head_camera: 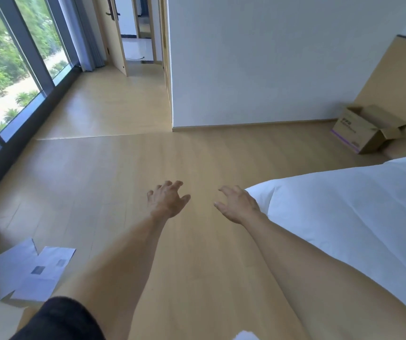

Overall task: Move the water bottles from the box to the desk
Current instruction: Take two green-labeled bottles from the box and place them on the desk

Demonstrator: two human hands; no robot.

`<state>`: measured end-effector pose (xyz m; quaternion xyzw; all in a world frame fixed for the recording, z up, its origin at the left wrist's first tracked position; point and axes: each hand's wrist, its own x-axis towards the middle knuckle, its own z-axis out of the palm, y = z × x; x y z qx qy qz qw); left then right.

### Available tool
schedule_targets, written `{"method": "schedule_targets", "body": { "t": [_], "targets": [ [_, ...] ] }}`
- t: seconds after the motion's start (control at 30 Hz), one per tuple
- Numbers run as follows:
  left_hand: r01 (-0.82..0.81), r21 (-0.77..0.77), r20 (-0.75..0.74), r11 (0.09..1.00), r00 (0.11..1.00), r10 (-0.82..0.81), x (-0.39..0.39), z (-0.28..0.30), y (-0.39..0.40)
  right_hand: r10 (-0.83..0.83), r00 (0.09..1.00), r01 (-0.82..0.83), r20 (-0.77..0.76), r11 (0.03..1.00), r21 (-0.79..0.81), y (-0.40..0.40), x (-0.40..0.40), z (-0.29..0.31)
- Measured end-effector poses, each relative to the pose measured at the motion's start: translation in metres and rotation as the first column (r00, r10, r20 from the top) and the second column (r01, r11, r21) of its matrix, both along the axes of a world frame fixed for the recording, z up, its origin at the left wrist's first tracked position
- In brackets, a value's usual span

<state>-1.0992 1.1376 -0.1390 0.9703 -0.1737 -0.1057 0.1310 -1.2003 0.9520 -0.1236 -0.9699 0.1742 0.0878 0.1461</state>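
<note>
Fingers (172, 186) on left hand (166, 201) and right hand (237, 204) loosely spread, holding nothing. Box (366, 130) at 2 o'clock on floor (123, 168), by bed (344, 204); bottles, worktop unseen. Step: approach. Next: walk over, reach in.

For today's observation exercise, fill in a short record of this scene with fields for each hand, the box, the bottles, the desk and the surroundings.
left hand: held out over the floor, fingers loosely curled, holding nothing
right hand: held out beside the bed, fingers loosely curled, holding nothing
cardboard box: flaps open, on the floor by the wall, far right
water bottles: none visible
desk: not in view
bed: white cover, at right
flattened carton: on the floor, lower left
window: at left
</note>
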Motion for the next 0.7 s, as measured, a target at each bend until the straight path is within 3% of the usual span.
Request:
{"method": "schedule_targets", "body": {
  "t": [0.33,0.7],
  "targets": [
    [0.053,0.046,0.0,0.998,0.999,-0.053,0.117,-0.017,-0.044,-0.046,0.998,0.048,-0.033,0.998,0.046,-0.043,0.126,-0.028],
    [-0.026,0.088,0.05,0.996,0.999,0.022,0.323,0.002,-0.122,0.0,1.0,0.0,0.001,0.996,0.084,-0.132,0.335,-0.024]
  ]
}}
